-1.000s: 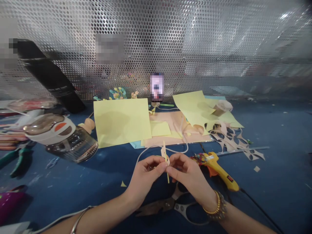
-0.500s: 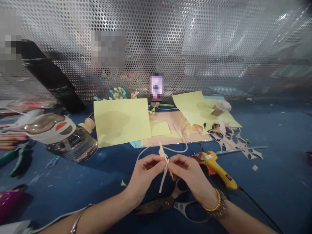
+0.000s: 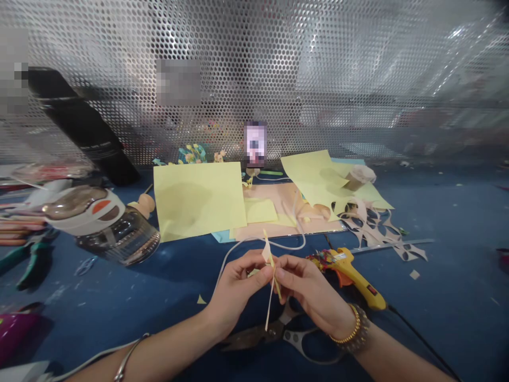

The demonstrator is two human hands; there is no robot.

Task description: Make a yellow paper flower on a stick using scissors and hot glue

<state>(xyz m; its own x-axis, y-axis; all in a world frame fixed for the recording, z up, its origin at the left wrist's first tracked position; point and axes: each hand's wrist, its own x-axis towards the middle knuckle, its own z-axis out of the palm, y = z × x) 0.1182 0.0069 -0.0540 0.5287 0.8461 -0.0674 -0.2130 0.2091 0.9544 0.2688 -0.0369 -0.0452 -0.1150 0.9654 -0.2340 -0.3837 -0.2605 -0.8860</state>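
Observation:
Between my fingertips I pinch a thin yellow paper-wrapped stem (image 3: pixel 267 245), tilted, with a pale paper strip (image 3: pixel 269 305) hanging down from it. My left hand (image 3: pixel 248 278) grips it from the left, thumb against the forefinger. From the other side my right hand (image 3: pixel 298 276) pinches the same stem, thumb and forefinger touching it. The part of the stem inside the fingers is hidden. Under my hands, scissors (image 3: pixel 274 333) lie on the blue table. Just right of my right hand lies a yellow hot glue gun (image 3: pixel 360 278).
Yellow paper sheets (image 3: pixel 201 199) and pink paper (image 3: pixel 274 191) lie ahead. A lidded clear jug (image 3: pixel 117 233) and green-handled pliers (image 3: pixel 35 260) are at left. Cut paper scraps (image 3: pixel 369 228) lie at right. A phone (image 3: pixel 255 143) leans against the perforated metal panel (image 3: pixel 254 63).
The hanging strip now looks narrower, seen edge-on, and reaches lower. The stem has turned a little between my fingers; both hands stay nearly in place.

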